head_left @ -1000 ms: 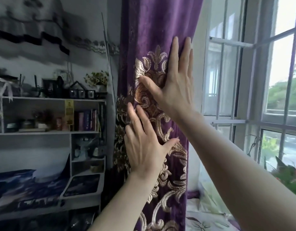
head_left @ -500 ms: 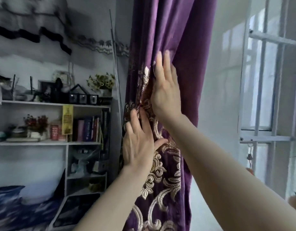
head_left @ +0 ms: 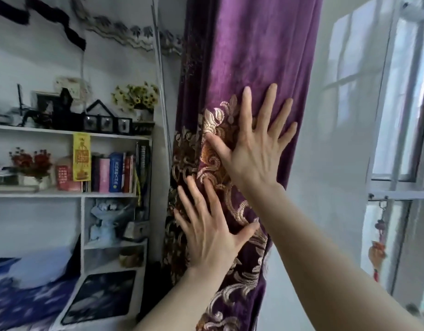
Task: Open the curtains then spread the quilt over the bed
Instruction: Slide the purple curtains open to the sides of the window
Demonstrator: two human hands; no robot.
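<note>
A purple velvet curtain (head_left: 254, 44) with gold embroidery hangs bunched into a narrow column left of the window. My right hand (head_left: 254, 149) lies flat against it at mid height, fingers spread and straight. My left hand (head_left: 211, 232) presses flat on the curtain just below, fingers spread, thumb out to the right. A blue patterned quilt (head_left: 20, 299) shows at the bottom left on the bed.
A white shelf unit (head_left: 82, 194) with books, flowers and frames stands left of the curtain. Thin metal rods (head_left: 162, 75) lean in the corner. A sheer white curtain (head_left: 330, 163) covers the barred window (head_left: 402, 187) on the right; a red ornament (head_left: 376, 254) hangs there.
My right hand has opened from a narrow hold on a fold to a flat, spread palm on the curtain. The view has shifted slightly.
</note>
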